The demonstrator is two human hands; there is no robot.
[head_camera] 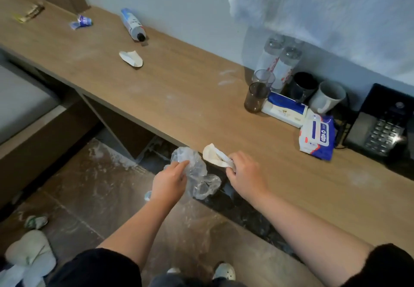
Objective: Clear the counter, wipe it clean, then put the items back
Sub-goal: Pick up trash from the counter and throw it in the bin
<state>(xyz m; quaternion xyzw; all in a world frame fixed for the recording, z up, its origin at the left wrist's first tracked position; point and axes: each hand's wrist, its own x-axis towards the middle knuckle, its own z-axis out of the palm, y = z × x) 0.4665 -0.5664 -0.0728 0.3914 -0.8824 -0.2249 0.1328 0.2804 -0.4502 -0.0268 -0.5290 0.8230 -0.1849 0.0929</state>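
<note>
A long wooden counter [179,89] runs along the wall, streaked with white dust. My left hand [170,181] grips a crumpled clear plastic bag [197,174] just off the counter's front edge. My right hand [244,174] pinches a flattened white paper cup [214,154] at that edge, beside the bag. A second flattened paper cup [131,58] lies further left on the counter. A white spray bottle [133,24] with a black cap lies on its side near the wall. A small crumpled blue-and-white wrapper [81,21] sits at the far left.
At the right stand two water bottles [277,62], two glasses [256,97], a black mug [302,85], a white mug [328,98], a tissue pack [284,109], a wet-wipes pack [317,136] and a black telephone [380,125]. A white towel [324,6] hangs above. Slippers [29,253] lie on the dusty floor.
</note>
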